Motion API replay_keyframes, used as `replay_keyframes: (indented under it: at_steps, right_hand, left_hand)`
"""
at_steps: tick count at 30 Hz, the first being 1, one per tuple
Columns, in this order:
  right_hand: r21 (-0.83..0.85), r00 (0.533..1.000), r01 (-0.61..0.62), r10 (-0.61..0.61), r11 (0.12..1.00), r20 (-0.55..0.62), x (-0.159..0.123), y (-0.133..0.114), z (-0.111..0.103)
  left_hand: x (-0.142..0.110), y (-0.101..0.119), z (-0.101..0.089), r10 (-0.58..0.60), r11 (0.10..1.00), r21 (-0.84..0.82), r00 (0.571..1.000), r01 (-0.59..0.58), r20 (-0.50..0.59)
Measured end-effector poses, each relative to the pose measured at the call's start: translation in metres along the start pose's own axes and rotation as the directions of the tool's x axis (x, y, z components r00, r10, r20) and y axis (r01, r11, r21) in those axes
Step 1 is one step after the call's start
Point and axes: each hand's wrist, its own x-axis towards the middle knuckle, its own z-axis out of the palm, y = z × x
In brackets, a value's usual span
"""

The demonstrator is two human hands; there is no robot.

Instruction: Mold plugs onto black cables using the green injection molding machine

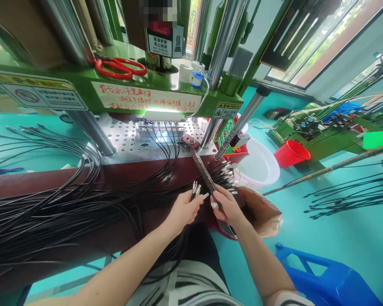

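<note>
My left hand [185, 210] pinches a few black cables with metal-tipped ends [195, 190], their tips pointing up and right. My right hand [226, 205] grips a long, narrow metal bar [204, 172], whose lower end runs past my palm towards a brown paper bag [263, 211]. A fan of metal-tipped cable ends [226, 177] lies just beyond that hand, on a dark red ledge [35, 180]. A thick mass of black cables [51, 216] spreads leftward from my hands across the ledge. Their far ends are hidden in the bundle.
Behind the ledge stands a green moulding press [140, 91] with steel columns and a perforated steel plate [124, 142]. Red-handled scissors [121, 68] lie on it. A white basin [258, 163], red bucket [292, 153] and blue plastic crate [325, 276] stand to the right.
</note>
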Motion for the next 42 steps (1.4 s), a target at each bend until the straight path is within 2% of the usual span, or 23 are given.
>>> replay_keyframes:
  at_steps: [3, 8, 12, 16, 18, 21, 24, 26, 28, 32, 38, 42]
  right_hand:
    - [0.069, 0.997, 0.072, -0.069, 0.995, -0.044, 0.001, 0.009, 0.004]
    - [0.058, 0.993, 0.101, -0.097, 0.993, -0.064, 0.003, 0.015, 0.001]
    - [-0.025, 0.988, 0.125, -0.126, 0.992, -0.084, 0.0, 0.018, 0.0]
    - [-0.205, 0.983, 0.139, -0.159, 0.969, -0.087, -0.003, 0.02, 0.002]
    - [-0.249, 0.984, 0.134, -0.158, 0.959, -0.08, -0.004, 0.02, 0.003]
    - [-0.18, 0.988, 0.117, -0.133, 0.977, -0.077, -0.003, 0.018, 0.003]
    - [-0.063, 0.989, 0.112, -0.117, 0.992, -0.095, -0.002, 0.015, 0.001]
    - [-0.02, 0.99, 0.105, -0.106, 0.994, -0.097, -0.001, 0.015, 0.0]
    - [-0.008, 0.991, 0.094, -0.094, 0.996, -0.09, -0.001, 0.015, -0.001]
    - [-0.014, 0.994, 0.086, -0.086, 0.996, -0.06, 0.0, 0.014, -0.002]
    - [-0.022, 0.997, 0.07, -0.071, 0.997, -0.039, -0.001, 0.012, -0.004]
    - [-0.103, 0.998, 0.058, -0.06, 0.993, -0.013, -0.004, 0.01, -0.003]
  left_hand:
    - [0.005, -0.003, 0.006, -0.024, 0.999, 0.035, 0.999, 0.023, 0.041]
    - [0.009, -0.004, 0.007, -0.073, 0.997, 0.044, 0.995, 0.07, 0.067]
    - [0.009, -0.002, 0.007, -0.124, 0.99, 0.078, 0.988, 0.117, 0.091]
    - [0.008, -0.003, 0.006, -0.126, 0.986, 0.121, 0.991, 0.118, 0.056]
    - [0.006, -0.004, 0.005, -0.081, 0.985, 0.153, 0.996, 0.074, 0.04]
    - [0.004, 0.0, 0.0, 0.056, 0.979, 0.195, 0.998, -0.057, 0.012]
    - [0.003, 0.009, -0.004, 0.168, 0.983, 0.086, 0.985, -0.164, -0.044]
    - [0.003, 0.013, -0.006, 0.181, 0.983, -0.01, 0.979, -0.182, -0.092]
    - [0.004, 0.012, -0.005, 0.129, 0.991, -0.031, 0.986, -0.133, -0.104]
    - [0.01, 0.003, -0.001, -0.011, 0.998, 0.068, 1.0, 0.011, -0.001]
    - [0.015, 0.003, 0.0, -0.057, 0.995, 0.082, 0.998, 0.056, 0.015]
    - [0.013, 0.007, 0.0, -0.116, 0.992, 0.049, 0.993, 0.115, 0.024]
